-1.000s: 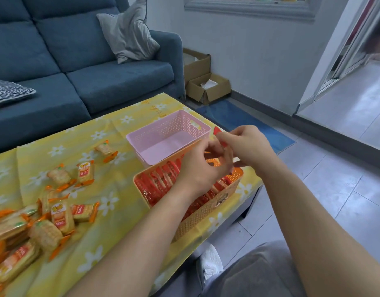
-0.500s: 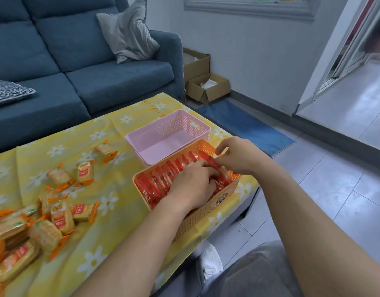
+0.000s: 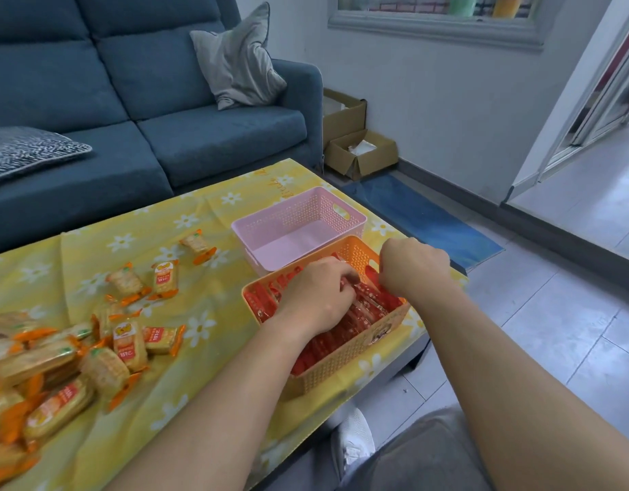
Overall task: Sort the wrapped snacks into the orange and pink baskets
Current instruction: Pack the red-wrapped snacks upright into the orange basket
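The orange basket [image 3: 345,363] at the tabletop's [image 3: 235,377] right edge is matt moulded plastic, its walls pierced with small holes. The pink basket [image 3: 306,210] behind it is the same plastic, with a smooth floor. The red wrappers [image 3: 373,303] are glossy film. The packets [image 3: 128,343] at the left edge are clear, crinkled film. The tablecloth [image 3: 206,288] is creased printed cloth. The sofa [image 3: 217,140] is matt woven cloth, and the floor tiles [image 3: 554,331] shine.

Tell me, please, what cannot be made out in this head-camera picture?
- Head view: the back of the left hand hides its fingertips among the red snacks in the orange basket; any grip is unclear.
- Head view: the right hand hides its fingers behind its knuckles.
- Head view: the snack pile is blurred, cut by the left edge.
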Demonstrator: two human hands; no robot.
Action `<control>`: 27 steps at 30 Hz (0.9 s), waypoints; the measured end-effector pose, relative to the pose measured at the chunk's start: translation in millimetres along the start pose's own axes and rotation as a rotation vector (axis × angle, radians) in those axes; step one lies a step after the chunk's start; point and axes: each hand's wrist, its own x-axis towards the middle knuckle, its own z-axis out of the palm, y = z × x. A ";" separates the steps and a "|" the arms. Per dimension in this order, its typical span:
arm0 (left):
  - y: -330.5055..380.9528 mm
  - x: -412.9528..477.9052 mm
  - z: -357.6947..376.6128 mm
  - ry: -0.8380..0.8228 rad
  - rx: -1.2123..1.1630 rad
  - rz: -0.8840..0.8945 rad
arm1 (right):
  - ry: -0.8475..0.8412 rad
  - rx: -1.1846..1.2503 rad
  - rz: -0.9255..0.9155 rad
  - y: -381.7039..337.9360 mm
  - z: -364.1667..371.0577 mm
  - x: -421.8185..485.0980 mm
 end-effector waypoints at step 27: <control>-273.4 -317.2 -162.3 0.067 0.276 -1.013 | -0.130 0.024 -1.196 -406.2 52.5 -126.1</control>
